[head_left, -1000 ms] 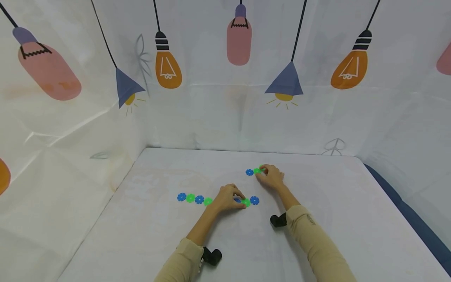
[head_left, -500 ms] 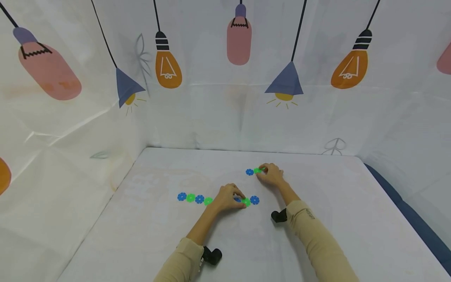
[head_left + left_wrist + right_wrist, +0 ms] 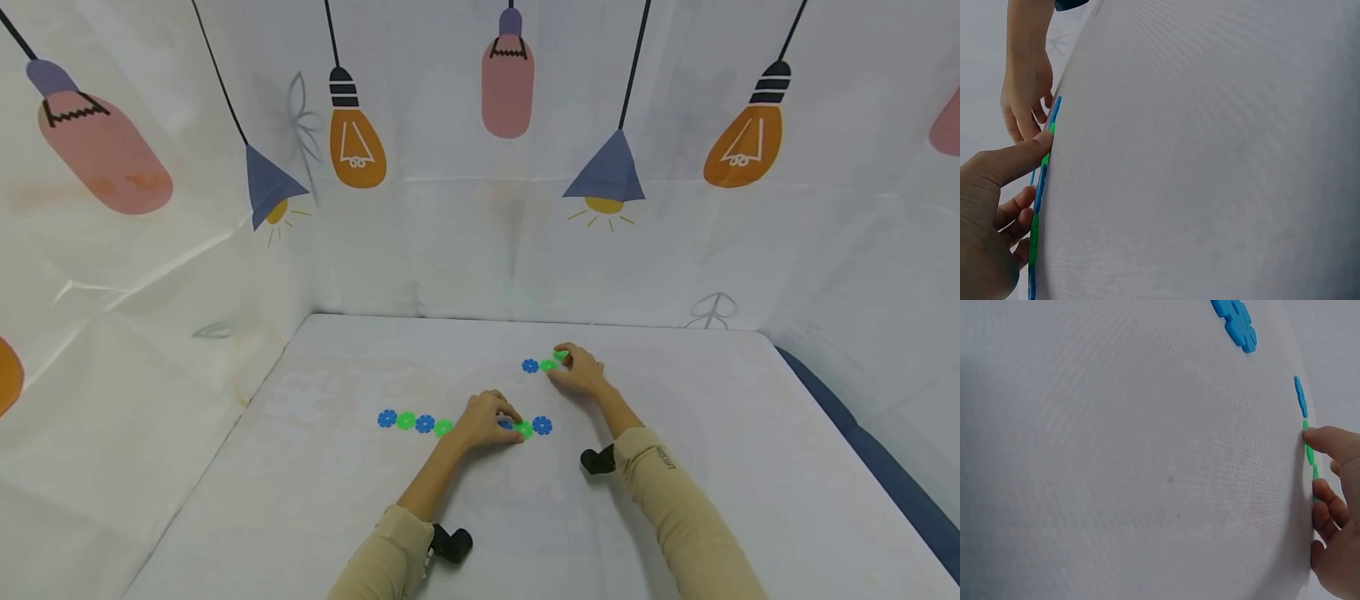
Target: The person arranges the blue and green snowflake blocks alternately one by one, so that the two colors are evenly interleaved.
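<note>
A row of flat flower-shaped discs, alternating blue and green, lies across the table in the head view; one end is a blue disc (image 3: 387, 418). My left hand (image 3: 483, 421) covers the row's middle and holds a green disc (image 3: 523, 431) by its edges between thumb and fingers. A blue disc (image 3: 542, 426) lies just right of it. Farther back, my right hand (image 3: 581, 372) has thumb and index finger about two green discs, one nearer (image 3: 548, 366) and one farther (image 3: 561, 356). Left of these lies another blue disc (image 3: 530, 366). The right wrist view has the thumb touching green.
The white table (image 3: 300, 500) ends at the back against a white cloth (image 3: 450, 250) printed with lamps and bulbs. Cloth also hangs at both sides. A black wrist camera (image 3: 452, 546) sticks out from the left sleeve, another (image 3: 597, 460) from the right.
The right thumb and index finger have spread a little apart, showing more of the farther green disc. The right forearm has shifted slightly. The left hand stays in place.
</note>
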The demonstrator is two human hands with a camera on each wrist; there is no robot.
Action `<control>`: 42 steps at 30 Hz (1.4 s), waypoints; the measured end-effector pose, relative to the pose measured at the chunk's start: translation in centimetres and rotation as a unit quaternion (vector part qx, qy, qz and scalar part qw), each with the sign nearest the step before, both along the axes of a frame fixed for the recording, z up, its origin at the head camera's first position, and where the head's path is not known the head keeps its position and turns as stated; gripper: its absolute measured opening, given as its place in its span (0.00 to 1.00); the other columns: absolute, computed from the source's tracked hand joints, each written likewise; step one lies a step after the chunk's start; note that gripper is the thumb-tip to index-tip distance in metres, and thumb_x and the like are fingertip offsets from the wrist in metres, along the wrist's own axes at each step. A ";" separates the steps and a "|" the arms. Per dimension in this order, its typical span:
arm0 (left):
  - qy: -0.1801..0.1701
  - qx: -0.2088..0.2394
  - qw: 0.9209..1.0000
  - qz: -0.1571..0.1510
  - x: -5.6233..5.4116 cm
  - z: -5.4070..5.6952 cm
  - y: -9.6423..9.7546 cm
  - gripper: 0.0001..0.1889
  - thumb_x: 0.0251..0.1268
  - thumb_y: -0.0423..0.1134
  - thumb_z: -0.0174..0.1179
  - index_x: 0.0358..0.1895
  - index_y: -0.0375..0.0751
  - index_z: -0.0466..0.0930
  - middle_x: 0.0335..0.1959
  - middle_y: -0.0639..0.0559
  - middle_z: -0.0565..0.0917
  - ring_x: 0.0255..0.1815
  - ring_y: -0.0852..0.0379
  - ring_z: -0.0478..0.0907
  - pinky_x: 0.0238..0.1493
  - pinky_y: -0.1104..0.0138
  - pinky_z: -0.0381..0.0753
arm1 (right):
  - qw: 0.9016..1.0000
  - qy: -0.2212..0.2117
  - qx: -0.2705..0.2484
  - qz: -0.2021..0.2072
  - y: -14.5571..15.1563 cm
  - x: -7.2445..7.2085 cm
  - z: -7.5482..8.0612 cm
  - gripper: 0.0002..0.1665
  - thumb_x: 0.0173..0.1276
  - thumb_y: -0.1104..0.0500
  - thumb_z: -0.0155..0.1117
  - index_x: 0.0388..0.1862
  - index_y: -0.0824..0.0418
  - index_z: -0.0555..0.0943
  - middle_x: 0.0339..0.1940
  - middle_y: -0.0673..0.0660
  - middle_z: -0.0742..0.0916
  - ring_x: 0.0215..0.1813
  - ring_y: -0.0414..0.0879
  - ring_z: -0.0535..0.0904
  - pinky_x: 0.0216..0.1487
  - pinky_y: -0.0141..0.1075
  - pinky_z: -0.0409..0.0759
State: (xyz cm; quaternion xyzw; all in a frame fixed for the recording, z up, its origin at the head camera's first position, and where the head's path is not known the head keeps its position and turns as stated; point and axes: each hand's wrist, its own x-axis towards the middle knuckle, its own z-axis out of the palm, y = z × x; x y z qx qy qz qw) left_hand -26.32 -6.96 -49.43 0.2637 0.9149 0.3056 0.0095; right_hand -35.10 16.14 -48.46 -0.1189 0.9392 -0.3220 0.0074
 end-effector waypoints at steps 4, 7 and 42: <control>-0.001 0.001 1.000 0.000 0.0 0.0 0.0 0.14 0.46 0.49 0.72 0.36 0.47 0.88 0.36 0.55 0.80 0.40 0.60 0.73 0.45 0.63 0.64 | 1.000 0.004 -0.001 -0.001 0.0 0.0 0.0 0.25 0.59 0.53 0.65 0.51 0.67 0.77 0.42 0.64 0.81 0.46 0.57 0.74 0.49 0.56 0.61; 0.000 0.004 1.000 -0.001 0.0 -0.1 0.0 0.14 0.46 0.49 0.73 0.36 0.48 0.88 0.35 0.56 0.80 0.39 0.60 0.73 0.45 0.62 0.64 | 1.000 0.003 -0.001 0.000 -0.1 0.0 0.1 0.22 0.59 0.54 0.64 0.47 0.68 0.79 0.42 0.64 0.82 0.46 0.56 0.74 0.49 0.56 0.61; -0.007 0.010 1.000 -0.001 0.0 0.1 0.1 0.14 0.46 0.47 0.73 0.36 0.46 0.88 0.36 0.55 0.80 0.40 0.60 0.73 0.46 0.62 0.63 | 0.999 -0.004 0.011 -0.034 -0.7 0.2 -0.2 0.24 0.60 0.49 0.65 0.47 0.67 0.78 0.46 0.63 0.82 0.51 0.58 0.74 0.54 0.58 0.60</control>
